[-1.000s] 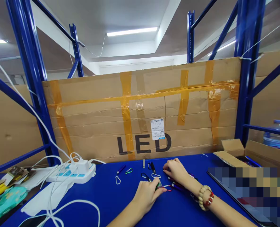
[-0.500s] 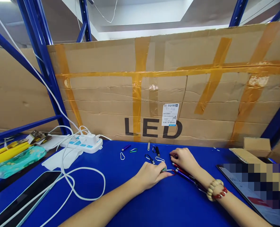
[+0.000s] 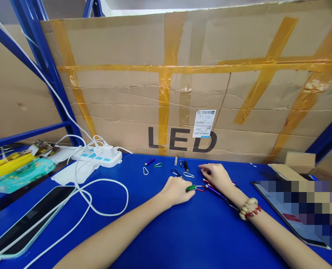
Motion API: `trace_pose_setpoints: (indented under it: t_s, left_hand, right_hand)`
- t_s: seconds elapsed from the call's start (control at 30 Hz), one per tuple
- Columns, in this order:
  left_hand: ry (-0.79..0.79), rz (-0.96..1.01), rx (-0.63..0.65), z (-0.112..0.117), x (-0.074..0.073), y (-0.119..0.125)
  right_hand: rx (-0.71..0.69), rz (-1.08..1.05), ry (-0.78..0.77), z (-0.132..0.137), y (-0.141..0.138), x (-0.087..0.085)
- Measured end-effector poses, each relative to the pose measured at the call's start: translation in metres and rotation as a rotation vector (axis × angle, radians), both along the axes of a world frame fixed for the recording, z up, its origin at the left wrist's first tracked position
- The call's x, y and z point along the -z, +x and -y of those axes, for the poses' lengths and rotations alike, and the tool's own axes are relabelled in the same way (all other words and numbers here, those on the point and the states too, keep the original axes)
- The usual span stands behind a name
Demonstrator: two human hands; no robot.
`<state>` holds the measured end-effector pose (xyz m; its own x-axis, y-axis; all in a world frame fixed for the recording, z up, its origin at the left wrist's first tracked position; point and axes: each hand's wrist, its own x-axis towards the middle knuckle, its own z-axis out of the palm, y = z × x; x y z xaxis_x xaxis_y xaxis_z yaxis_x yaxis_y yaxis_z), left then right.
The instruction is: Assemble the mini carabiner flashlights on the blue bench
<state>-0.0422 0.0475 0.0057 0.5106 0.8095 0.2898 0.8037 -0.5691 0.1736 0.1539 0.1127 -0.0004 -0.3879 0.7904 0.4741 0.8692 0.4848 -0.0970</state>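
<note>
Blue table point(image 3: 182, 235), taped cardboard point(image 3: 121, 91) behind. Left hand point(image 3: 177, 190), lower centre, pinches green cylinder point(image 3: 191, 188); red clip point(image 3: 201, 188) just beside. Right hand point(image 3: 216, 176) half-curled over bunched sticks point(image 3: 215, 191); can't tell its grip. Looks part-way: bunch grouped, purple stick point(image 3: 149, 161), silver clip point(image 3: 146, 171), black cylinder point(image 3: 186, 166) loose. Vs half a second ago: more green cylinder exposed, view tilted down.

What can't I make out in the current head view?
- Head view: part of the shiny green cylinder, covered by the bare left hand.
- Head view: whether the bare right hand grips anything; its own curled fingers block this.
- Head view: fine print on the white rectangular paper label, too small.
- Head view: part of the flat grey-screened tablet, masked by blocky pixelation.
</note>
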Motion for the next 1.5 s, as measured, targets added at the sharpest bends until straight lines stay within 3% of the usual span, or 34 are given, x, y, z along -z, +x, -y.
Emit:
trace_pose_setpoints:
  t_s: [0.1, 0.23, 0.43, 0.97, 1.17, 1.5]
  left_hand:
    - [-0.002, 0.014, -0.047, 0.0, -0.001, 0.0]
    - [-0.009, 0.043, -0.098, -0.001, -0.002, -0.002]
    - [-0.006, 0.123, -0.068, -0.002, -0.004, -0.004]
    - [-0.04, 0.16, -0.042, -0.004, -0.005, -0.001]
    - [-0.068, 0.166, -0.046, -0.007, -0.003, -0.002]
    - [-0.061, 0.181, -0.018, -0.005, -0.005, -0.002]
  right_hand:
    - [-0.011, -0.013, 0.095, 0.011, -0.005, -0.007]
    - [-0.155, -0.109, 0.262, 0.041, -0.021, -0.02]
    - [-0.299, -0.327, 0.271, 0.078, -0.051, -0.021]
    - [-0.209, -0.665, 0.179, 0.076, -0.054, -0.011]
    - [-0.247, -0.667, 0.111, 0.075, -0.052, -0.007]
    - [-0.359, -0.551, 0.24, 0.08, -0.052, -0.014]
